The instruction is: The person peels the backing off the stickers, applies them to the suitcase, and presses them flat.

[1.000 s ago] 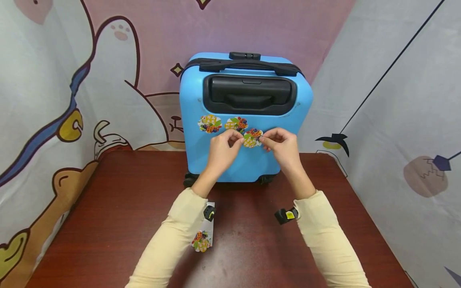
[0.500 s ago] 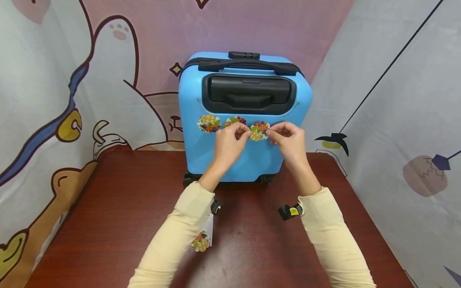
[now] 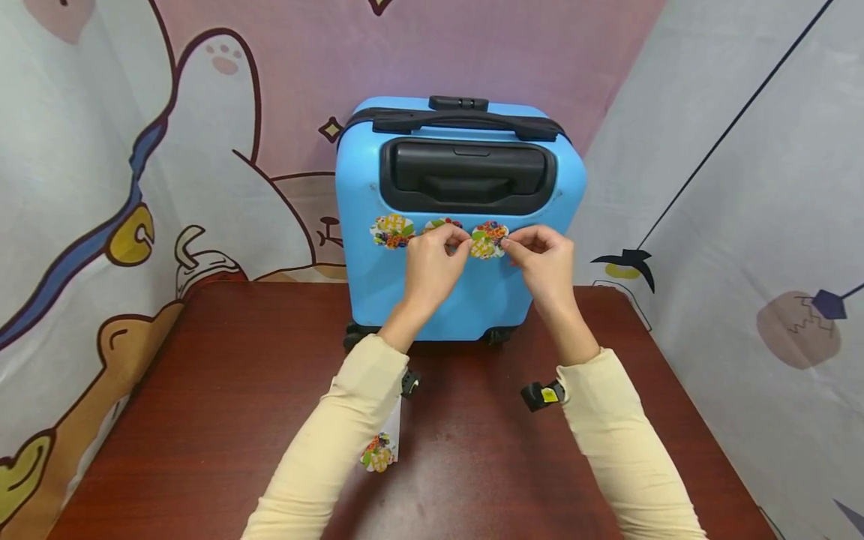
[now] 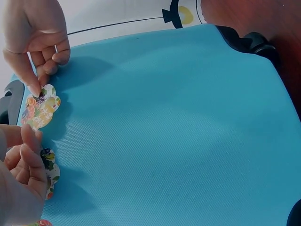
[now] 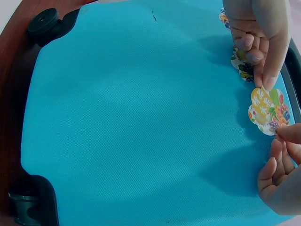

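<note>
A scalloped sticker printed with colourful fruit (image 3: 489, 240) is held by its two sides in front of the blue suitcase (image 3: 466, 300). My left hand (image 3: 435, 262) pinches its left edge between thumb and forefinger; my right hand (image 3: 543, 262) pinches the right edge. In the right wrist view the sticker (image 5: 269, 110) spans the gap between both hands, close to the shell; whether it touches cannot be told. Two similar stickers are on the suitcase to the left: one fully visible (image 3: 392, 231), the other (image 3: 442, 223) partly behind my left hand.
The suitcase stands upright at the back of the brown table (image 3: 459, 442), its black handle recess (image 3: 469, 176) above the stickers. A white sheet bearing another fruit sticker (image 3: 378, 452) lies partly under my left forearm. Patterned cloth (image 3: 270, 112) hangs behind.
Both hands have moved up and to the right with the sticker, bringing it roughly level with the two others. In the last half second they shifted only slightly.
</note>
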A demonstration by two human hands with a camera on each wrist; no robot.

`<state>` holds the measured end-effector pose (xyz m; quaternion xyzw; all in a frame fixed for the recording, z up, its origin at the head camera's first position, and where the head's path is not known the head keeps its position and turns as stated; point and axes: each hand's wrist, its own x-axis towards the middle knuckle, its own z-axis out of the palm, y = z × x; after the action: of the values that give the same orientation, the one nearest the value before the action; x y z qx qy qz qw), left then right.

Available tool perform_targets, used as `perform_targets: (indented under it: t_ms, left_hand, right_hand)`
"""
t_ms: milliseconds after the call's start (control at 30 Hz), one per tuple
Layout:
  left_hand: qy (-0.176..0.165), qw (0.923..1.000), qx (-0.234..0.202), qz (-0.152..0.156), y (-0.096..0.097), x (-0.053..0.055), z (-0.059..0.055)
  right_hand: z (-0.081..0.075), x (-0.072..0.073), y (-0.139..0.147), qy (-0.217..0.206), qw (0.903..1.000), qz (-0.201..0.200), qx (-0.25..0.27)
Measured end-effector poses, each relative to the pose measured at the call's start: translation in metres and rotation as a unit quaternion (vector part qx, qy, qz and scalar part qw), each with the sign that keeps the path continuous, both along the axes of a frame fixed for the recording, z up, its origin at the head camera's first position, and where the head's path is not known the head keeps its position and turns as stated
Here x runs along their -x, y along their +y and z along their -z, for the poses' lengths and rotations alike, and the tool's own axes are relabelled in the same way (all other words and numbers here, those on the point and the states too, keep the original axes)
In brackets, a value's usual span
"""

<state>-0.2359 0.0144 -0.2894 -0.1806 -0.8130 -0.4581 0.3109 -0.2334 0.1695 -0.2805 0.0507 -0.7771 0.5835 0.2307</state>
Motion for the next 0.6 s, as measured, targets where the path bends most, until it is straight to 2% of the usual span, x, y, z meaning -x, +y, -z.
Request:
perform_targets:
  t_ms: [300,600]
  left_hand:
    - [0.006,0.9999,-0.001,-0.013,0.0031,0.001,-0.0009]
    - [0.02,0.9994,-0.003,-0.028,0.0051,0.0021,0.0021]
  right_hand:
    - [-0.0009,-0.0012,-0.0029,0.018,0.9996,0.023,-0.002]
    - [0.0006,-0.0005,-0.0047,0.015,0.9992,0.038,-0.004]
